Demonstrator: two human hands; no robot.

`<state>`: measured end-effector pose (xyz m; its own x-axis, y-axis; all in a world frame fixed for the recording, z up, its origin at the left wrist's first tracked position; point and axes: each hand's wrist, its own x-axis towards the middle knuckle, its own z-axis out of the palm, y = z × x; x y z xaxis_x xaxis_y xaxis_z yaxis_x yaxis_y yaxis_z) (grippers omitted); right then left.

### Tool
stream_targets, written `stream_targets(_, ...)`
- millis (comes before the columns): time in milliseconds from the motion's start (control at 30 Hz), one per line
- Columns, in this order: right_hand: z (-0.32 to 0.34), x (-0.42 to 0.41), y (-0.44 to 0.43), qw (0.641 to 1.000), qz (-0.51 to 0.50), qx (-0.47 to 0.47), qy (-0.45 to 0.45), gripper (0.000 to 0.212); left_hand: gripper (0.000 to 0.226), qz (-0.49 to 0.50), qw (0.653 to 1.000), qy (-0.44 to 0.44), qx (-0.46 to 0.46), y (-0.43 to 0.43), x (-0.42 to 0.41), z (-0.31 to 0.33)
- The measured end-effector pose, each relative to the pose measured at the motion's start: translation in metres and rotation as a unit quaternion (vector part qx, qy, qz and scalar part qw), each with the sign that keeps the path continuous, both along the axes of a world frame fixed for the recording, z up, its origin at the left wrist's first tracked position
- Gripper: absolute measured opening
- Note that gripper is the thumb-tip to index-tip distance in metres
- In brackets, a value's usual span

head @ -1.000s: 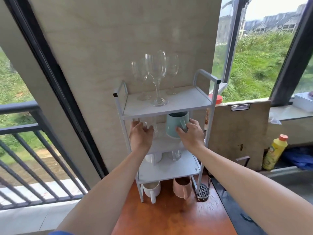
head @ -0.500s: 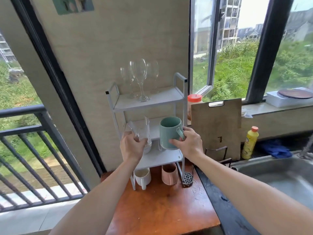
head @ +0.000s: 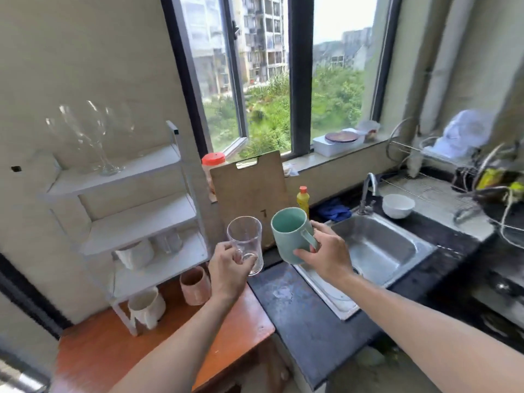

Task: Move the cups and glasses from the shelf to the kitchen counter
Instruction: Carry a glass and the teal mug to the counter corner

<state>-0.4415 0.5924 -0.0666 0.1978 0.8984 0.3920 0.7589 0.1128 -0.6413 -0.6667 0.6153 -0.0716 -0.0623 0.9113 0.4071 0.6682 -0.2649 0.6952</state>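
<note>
A clear glass mug (head: 246, 245) is held by the left hand (head: 231, 272), whose fingers are wrapped round its handle at the lower side. Its long axis is tipped slightly off vertical, the open mouth turned up and toward the camera. A teal ceramic mug (head: 290, 235) is gripped by the right hand (head: 326, 256), fingers closed through and around the handle on its right side; it is tilted so that the mouth faces up and to the left. Both are carried in the air, close beside each other but apart, above the near edge of the dark kitchen counter (head: 300, 313), between the white shelf (head: 141, 219) and the steel sink (head: 377, 248).

The glass mug is seen to be transparent and straight-walled; the teal one is matte, with a paler rim.

On the shelf's top tier wine glasses (head: 93, 137) are left standing; a white cup (head: 136, 253) sits lower down, and a pink cup (head: 195, 285) and a white mug (head: 147, 307) rest at the bottom on an orange-brown table (head: 113, 350). A cutting board (head: 251, 188) is leaned under the window (head: 283, 75), with a yellow bottle (head: 302, 198) beside it. A white bowl (head: 398, 205) is set behind the sink
</note>
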Motion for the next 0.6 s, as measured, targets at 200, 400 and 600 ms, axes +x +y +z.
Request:
stream_targets(200, -0.016, 0.120, -0.035, 0.991, -0.129, -0.021, -0.017, 0.036, 0.055, -0.158, 0.987, -0.023, -0.015, 0.027, 0.122, -0.011)
stream_targets(400, -0.022, 0.226, -0.089, 0.960, -0.278, -0.013, 0.022, 0.030, 0.052, -0.310, 0.949, -0.010, -0.052, 0.041, 0.260, -0.019)
stream_targets(600, -0.035, 0.299, -0.175, 0.904, -0.427, -0.013, 0.026, 0.047, 0.049, -0.451, 0.889, -0.006, -0.078, 0.003, 0.390, -0.030)
